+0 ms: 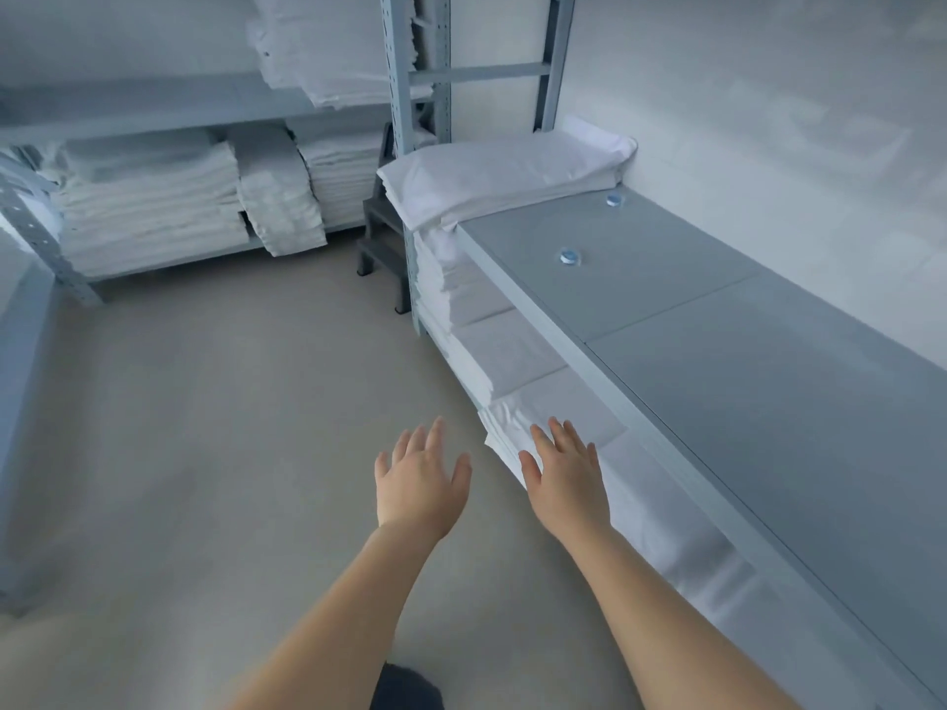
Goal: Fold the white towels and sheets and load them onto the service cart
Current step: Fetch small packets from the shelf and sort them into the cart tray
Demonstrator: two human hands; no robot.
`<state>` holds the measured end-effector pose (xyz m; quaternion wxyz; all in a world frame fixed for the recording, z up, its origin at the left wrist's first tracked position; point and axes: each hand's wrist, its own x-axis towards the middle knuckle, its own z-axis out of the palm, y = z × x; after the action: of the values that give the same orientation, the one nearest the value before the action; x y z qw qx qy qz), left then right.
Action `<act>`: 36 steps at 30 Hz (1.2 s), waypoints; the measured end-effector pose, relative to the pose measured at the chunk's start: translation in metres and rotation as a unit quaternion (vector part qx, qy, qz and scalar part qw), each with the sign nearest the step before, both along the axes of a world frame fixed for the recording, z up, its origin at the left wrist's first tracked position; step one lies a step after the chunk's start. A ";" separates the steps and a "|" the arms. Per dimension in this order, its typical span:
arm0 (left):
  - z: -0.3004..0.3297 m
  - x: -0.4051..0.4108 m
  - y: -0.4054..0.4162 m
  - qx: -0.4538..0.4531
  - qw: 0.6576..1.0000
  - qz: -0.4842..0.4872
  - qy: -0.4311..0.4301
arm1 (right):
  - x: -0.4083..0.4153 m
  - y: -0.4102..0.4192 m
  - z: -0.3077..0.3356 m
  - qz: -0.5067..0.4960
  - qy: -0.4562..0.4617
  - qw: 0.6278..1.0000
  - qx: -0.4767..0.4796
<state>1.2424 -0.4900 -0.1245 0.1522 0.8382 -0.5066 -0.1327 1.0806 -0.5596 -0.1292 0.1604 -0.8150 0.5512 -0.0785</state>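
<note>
Landmark: the grey shelf top (717, 320).
Folded sheets (517, 351): stacked under it, row running along its front edge.
Right hand (566, 479): nearer, fingers spread over the stack, holding nothing.
Left hand (420, 479): spread, empty, over the floor (205, 427).

Grey shelf top (717, 320) with folded white linen (505, 179) and two bottle caps (569, 257).

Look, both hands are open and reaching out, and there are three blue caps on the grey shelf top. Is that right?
Not quite. The head view shows two blue caps on the grey shelf top, not three: one nearer and one farther back by the folded sheets. The rest holds: the left hand and right hand are both open and reaching out.
</note>
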 end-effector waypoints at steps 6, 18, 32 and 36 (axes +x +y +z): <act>-0.011 0.094 -0.089 0.024 0.999 -0.027 0.006 | 0.100 -0.087 -0.008 -0.021 -0.010 1.000 0.014; 0.007 0.225 -0.290 0.007 0.992 -0.129 -0.003 | 0.220 -0.254 0.001 -0.126 -0.011 0.992 0.018; 0.001 0.222 -0.540 0.021 0.958 -0.282 -0.053 | 0.228 -0.459 -0.031 -0.246 -0.016 0.969 0.014; 0.009 0.212 -0.595 0.015 0.947 -0.314 -0.062 | 0.217 -0.502 -0.032 -0.270 -0.004 0.963 0.018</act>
<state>1.4541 -1.0854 -0.1154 0.0591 0.6454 -0.7505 -0.1290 1.2980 -1.0616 -0.1609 0.1501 -0.6329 0.7512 -0.1121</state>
